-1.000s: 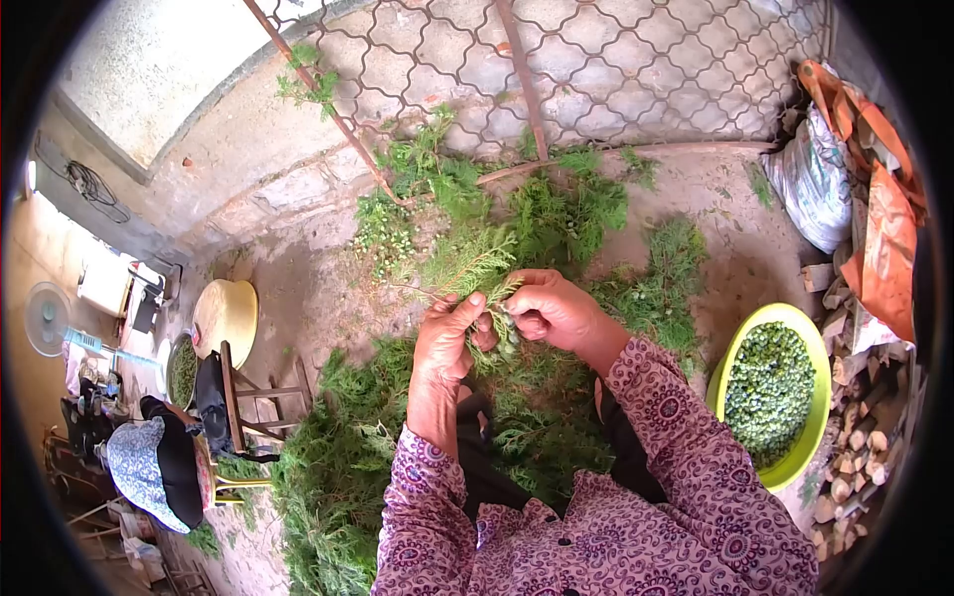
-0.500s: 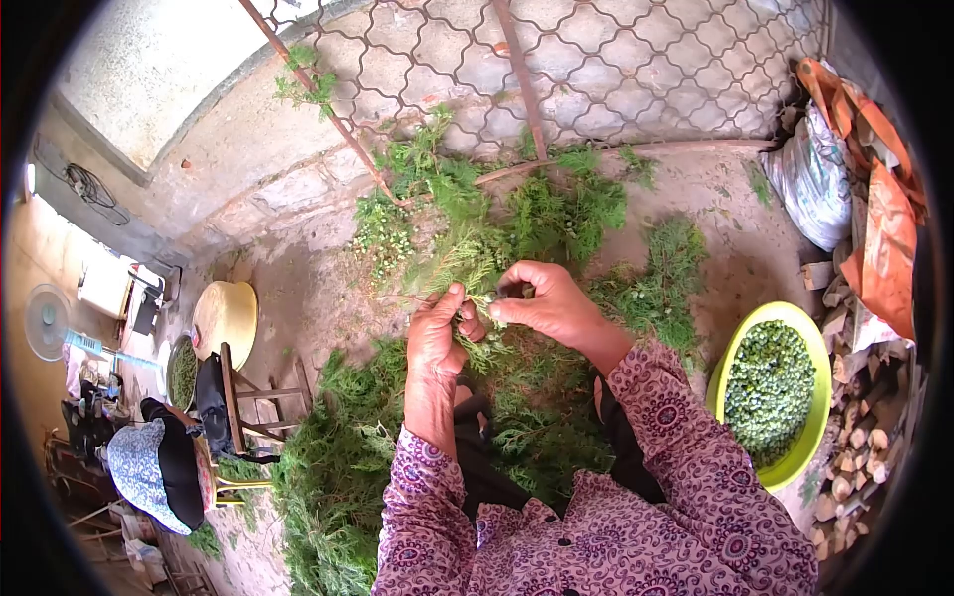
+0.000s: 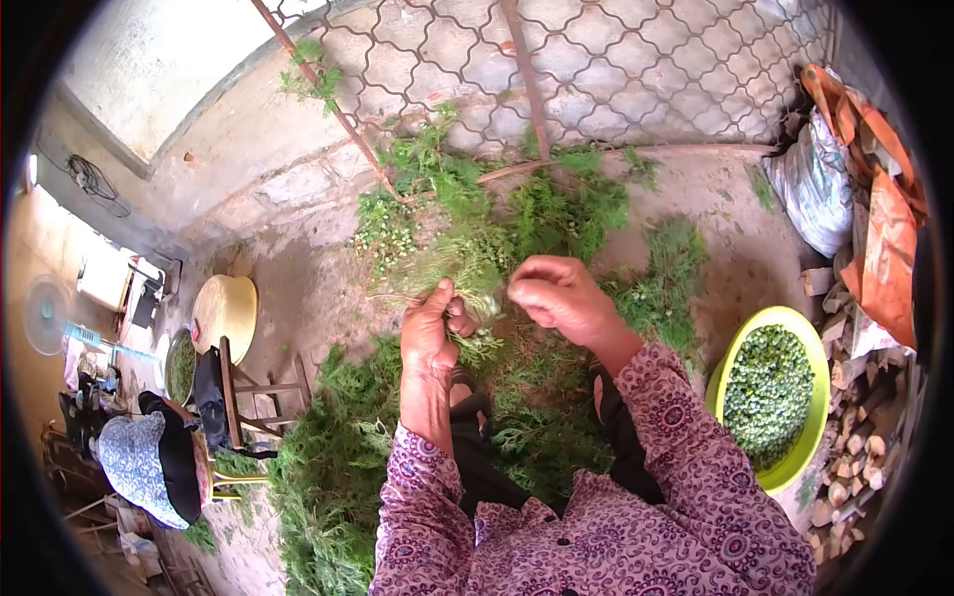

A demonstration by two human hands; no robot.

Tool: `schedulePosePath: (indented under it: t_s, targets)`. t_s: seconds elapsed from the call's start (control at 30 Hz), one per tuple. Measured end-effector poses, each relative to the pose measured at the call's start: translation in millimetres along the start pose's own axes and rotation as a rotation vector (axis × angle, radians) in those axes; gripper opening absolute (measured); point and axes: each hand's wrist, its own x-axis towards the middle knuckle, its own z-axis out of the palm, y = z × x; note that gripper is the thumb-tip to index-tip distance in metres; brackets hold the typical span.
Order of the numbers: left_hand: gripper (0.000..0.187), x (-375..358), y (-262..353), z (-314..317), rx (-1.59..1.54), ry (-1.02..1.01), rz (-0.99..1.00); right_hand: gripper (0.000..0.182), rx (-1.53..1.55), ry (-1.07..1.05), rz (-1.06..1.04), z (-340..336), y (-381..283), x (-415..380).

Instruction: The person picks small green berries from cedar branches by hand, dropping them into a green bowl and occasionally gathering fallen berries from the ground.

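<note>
The left hand point(image 3: 427, 328) pinches a blurred green sprig point(image 3: 452, 266) above the floor point(image 3: 730, 214). The right hand point(image 3: 566, 300) is just beside the sprig, fingers curled narrow; whether it holds anything, I cannot tell. Leafy branches point(image 3: 323, 477) cover the floor about the feet. Towards the floor's right edge, a yellow basin point(image 3: 785, 479) of green berries point(image 3: 767, 392) stands near firewood point(image 3: 855, 462).
</note>
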Motion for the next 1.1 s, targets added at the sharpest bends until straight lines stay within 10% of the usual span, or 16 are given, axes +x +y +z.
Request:
schedulePosePath:
  t_s: [1.1]
  targets:
    - [0.016,-5,1,9,-0.119,-0.048,-0.016,0.023,-0.159,-0.033,0.177,1,21,9]
